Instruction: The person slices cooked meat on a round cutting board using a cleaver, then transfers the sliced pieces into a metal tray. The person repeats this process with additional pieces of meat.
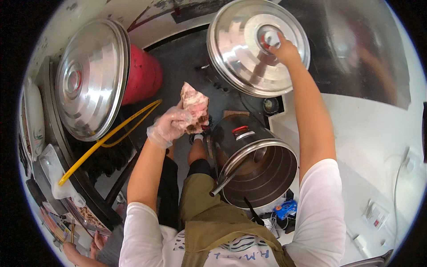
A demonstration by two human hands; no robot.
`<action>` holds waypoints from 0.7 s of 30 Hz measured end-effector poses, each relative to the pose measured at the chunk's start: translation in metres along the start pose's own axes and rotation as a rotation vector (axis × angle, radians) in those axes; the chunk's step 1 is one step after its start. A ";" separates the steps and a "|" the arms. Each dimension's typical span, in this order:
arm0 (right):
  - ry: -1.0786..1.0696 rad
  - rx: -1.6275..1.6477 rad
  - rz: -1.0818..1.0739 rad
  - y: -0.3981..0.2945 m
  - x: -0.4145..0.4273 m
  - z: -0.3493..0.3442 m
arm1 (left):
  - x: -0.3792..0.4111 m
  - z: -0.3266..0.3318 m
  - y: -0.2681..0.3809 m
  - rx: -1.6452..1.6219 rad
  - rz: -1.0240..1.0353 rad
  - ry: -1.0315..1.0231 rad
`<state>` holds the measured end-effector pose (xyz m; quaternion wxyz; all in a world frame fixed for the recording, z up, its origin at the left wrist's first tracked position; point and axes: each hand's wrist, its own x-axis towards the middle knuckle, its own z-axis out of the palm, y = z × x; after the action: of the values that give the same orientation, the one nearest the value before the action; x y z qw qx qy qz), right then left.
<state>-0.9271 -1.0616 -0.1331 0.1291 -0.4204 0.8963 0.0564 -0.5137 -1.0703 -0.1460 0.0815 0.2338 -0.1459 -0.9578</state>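
My left hand [171, 124], in a clear plastic glove, grips a piece of pale pink meat [195, 105] with browned lower parts. Up at the right, my bare right hand [286, 51] has its fingers on the knob of a large round metal lid [238, 50]; what lies under this lid is hidden. Nearer my body is a tall metal pot [293, 160], uncovered, with a ladle or similar metal tool inside and its tubular handle [222, 187] over the rim.
Another metal lid [93, 80] covers a red container [143, 75] at the left. A yellow hose [86, 159] crosses below it. A co-worker's hands [96, 240] are beside a tray of chopped food [88, 216] at lower left. Cables and a blue packet [286, 209] lie beside the pot.
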 end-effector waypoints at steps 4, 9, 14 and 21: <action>-0.033 -0.011 -0.010 0.005 0.050 0.022 | -0.003 -0.028 -0.008 0.004 -0.055 0.057; 0.008 -0.074 -0.096 -0.001 0.060 0.021 | 0.009 -0.040 -0.013 0.072 -0.019 0.222; -0.011 0.067 -0.167 0.015 0.053 -0.005 | 0.054 -0.012 0.001 0.289 0.055 0.216; -0.082 0.286 -0.054 0.044 0.049 -0.048 | 0.141 0.026 0.013 0.428 0.012 0.150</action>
<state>-0.9999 -1.0801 -0.1010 0.2257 -0.4191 0.8775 -0.0581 -0.6481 -1.1076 -0.1798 0.0464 0.3155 -0.3404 -0.8845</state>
